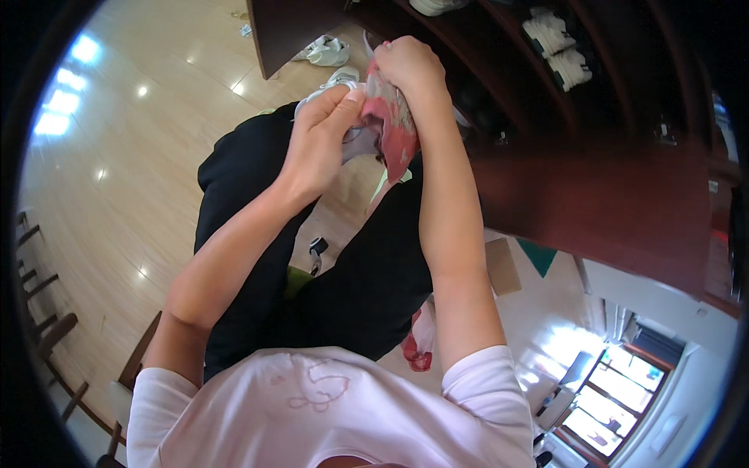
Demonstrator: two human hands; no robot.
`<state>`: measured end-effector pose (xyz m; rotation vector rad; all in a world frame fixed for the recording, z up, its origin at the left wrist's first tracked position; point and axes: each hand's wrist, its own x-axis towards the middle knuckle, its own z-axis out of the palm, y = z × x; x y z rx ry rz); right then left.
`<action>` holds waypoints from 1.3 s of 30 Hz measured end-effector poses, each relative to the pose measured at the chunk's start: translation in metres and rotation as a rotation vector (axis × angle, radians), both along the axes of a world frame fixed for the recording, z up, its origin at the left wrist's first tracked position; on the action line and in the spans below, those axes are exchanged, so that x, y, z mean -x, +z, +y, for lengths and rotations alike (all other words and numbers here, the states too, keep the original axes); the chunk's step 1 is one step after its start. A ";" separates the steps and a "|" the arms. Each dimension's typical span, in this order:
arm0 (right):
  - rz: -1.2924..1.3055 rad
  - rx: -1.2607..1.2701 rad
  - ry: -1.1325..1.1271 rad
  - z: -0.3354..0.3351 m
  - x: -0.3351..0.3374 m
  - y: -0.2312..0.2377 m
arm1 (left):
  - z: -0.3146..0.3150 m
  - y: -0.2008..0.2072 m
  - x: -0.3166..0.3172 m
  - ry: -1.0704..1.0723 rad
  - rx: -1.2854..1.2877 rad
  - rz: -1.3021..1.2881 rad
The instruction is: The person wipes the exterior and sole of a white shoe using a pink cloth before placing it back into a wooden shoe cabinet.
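Note:
Beyond my knees, a white shoe [359,146] is held in my left hand [314,136], with its thumb pressed on the upper side. Part of the shoe is hidden by the hand and by a red-and-grey cloth [396,136]. My right hand [409,66] is closed round the upper part of this cloth, just right of the shoe. The cloth's red end hangs down against the shoe's side. Both hands are close together, and the right one sits a little farther out.
A dark wooden cabinet [593,203] with shelves stands at the right, holding white shoes [573,69]. Its door [289,35] stands ajar, near white shoes [328,51] on the floor. Another red-and-pink cloth [420,343] hangs by my right hip. Chairs [55,335] are at the left.

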<state>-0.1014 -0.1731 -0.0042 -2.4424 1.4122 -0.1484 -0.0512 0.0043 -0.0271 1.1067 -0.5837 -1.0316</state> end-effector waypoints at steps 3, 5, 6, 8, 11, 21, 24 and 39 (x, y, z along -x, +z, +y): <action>-0.077 0.067 -0.187 -0.030 0.021 -0.002 | 0.001 0.007 -0.006 -0.008 -0.043 0.007; -0.188 0.193 -0.304 -0.038 0.037 0.015 | 0.000 0.010 -0.013 0.059 -0.039 -0.017; -0.244 0.370 -0.394 -0.052 0.050 0.021 | -0.004 0.014 -0.012 0.093 0.002 0.040; -0.473 0.581 -0.494 -0.051 0.066 0.038 | -0.005 0.009 -0.015 0.078 -0.025 0.033; -0.913 0.734 -0.405 -0.015 0.066 0.061 | -0.006 0.006 -0.021 0.087 -0.093 0.090; -0.750 -0.146 -0.422 -0.069 0.074 0.030 | -0.014 0.004 -0.030 0.016 -0.147 0.267; -0.835 0.126 -0.310 -0.065 0.067 0.020 | -0.016 0.001 -0.034 -0.008 -0.247 0.207; -0.477 0.662 0.525 0.089 0.026 0.038 | -0.006 0.032 -0.037 0.092 -0.195 0.469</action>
